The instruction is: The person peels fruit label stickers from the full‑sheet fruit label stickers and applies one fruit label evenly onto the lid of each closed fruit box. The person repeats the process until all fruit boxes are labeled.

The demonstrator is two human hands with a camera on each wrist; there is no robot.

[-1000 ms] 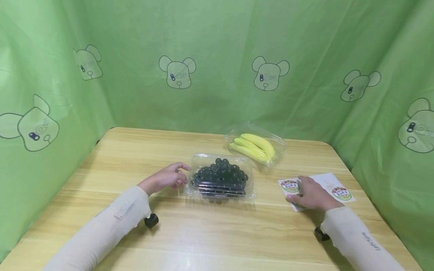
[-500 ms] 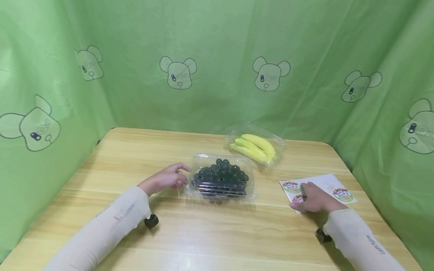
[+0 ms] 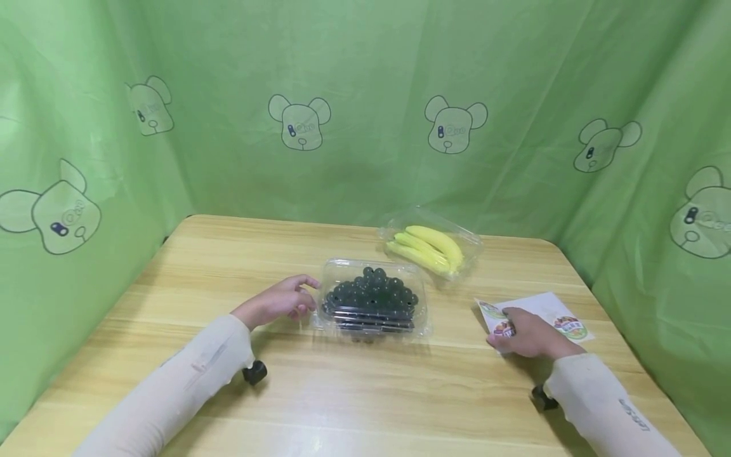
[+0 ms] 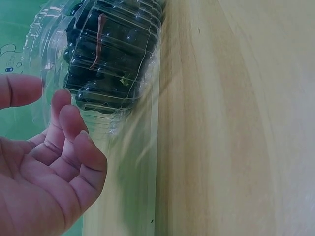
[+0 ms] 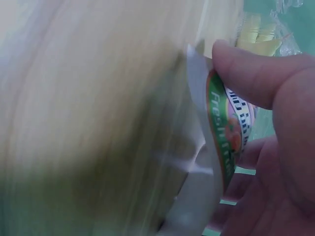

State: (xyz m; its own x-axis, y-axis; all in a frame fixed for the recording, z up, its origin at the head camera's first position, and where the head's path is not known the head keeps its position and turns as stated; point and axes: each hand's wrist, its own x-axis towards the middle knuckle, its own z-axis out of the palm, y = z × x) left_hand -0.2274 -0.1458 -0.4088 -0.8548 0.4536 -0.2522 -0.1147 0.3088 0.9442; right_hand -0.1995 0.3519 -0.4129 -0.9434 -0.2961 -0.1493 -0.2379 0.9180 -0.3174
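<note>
A clear plastic clamshell box [image 3: 374, 273] of dark grapes [image 3: 365, 295] stands mid-table, lid down. Beside its left end is my left hand [image 3: 282, 299], one finger reaching to the box's edge. In the left wrist view the other fingers [image 4: 81, 142] are loosely bent, with nothing between them. At the right, my right hand [image 3: 528, 333] pinches a white sheet of round fruit stickers [image 3: 548, 308] from above. The right wrist view has the thumb [image 5: 256, 73] against the edge of the sheet beside a printed sticker [image 5: 229, 128]. That part of the sheet bows up off the table.
Behind the grapes and to their right, a clear plastic box [image 3: 468, 238] holds yellow bananas [image 3: 428, 247] near the back edge of the wooden table [image 3: 365, 393]. A green curtain [image 3: 365, 171] with bear-head prints hangs around the back and sides.
The right hand first shifted slightly right, uncovering more of a second sticker. Since then the sheet's left end has lifted and curled, and its right end has slid slightly left. The left hand stays put.
</note>
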